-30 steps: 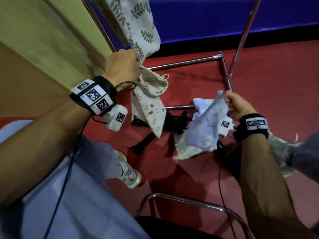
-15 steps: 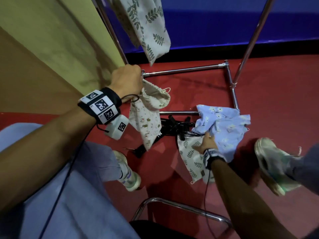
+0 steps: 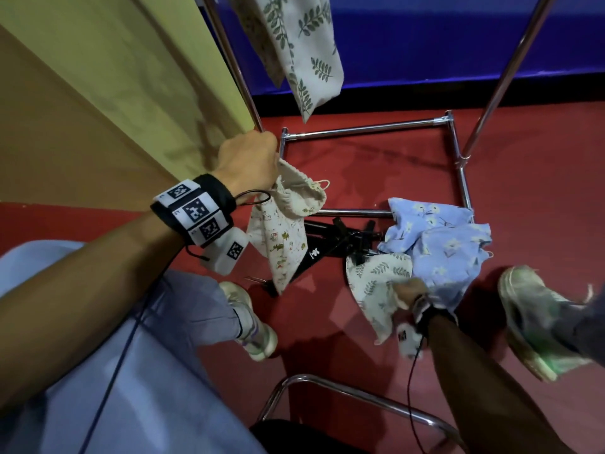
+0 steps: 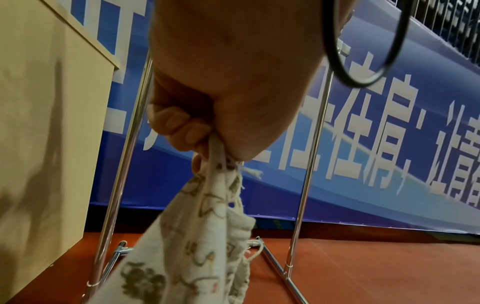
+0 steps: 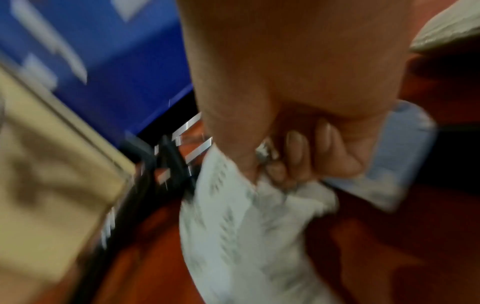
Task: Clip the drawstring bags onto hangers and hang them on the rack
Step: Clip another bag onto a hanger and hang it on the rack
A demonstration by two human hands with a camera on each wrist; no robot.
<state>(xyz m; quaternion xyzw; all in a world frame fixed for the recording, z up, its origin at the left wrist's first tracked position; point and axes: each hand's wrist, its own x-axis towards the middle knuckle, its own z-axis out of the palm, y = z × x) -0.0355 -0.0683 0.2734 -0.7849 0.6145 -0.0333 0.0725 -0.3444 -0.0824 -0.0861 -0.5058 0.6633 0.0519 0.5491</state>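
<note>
My left hand (image 3: 250, 160) grips the gathered top of a cream drawstring bag with small animal prints (image 3: 283, 237), which hangs below my fist (image 4: 205, 131) beside the rack's left post. Low on the red floor, my right hand (image 3: 409, 291) pinches a white leaf-print bag (image 3: 376, 290) near its edge; the right wrist view is blurred but shows the fingers (image 5: 296, 152) curled on that cloth (image 5: 233, 226). A light blue floral bag (image 3: 438, 237) lies crumpled just beyond. Black clip hangers (image 3: 340, 239) lie in a heap between the bags.
The chrome rack (image 3: 366, 127) stands ahead with its base bars on the floor; a leaf-print bag (image 3: 294, 50) hangs from it. A yellow cabinet (image 3: 98, 93) is at left, a blue banner wall behind. My shoes (image 3: 252, 326) and a chair's metal frame (image 3: 360, 394) are near.
My right hand let go of the blue floral bag, which dropped to the floor, then went down and took hold of the leaf-print bag. The left hand kept its bag, nearly still.
</note>
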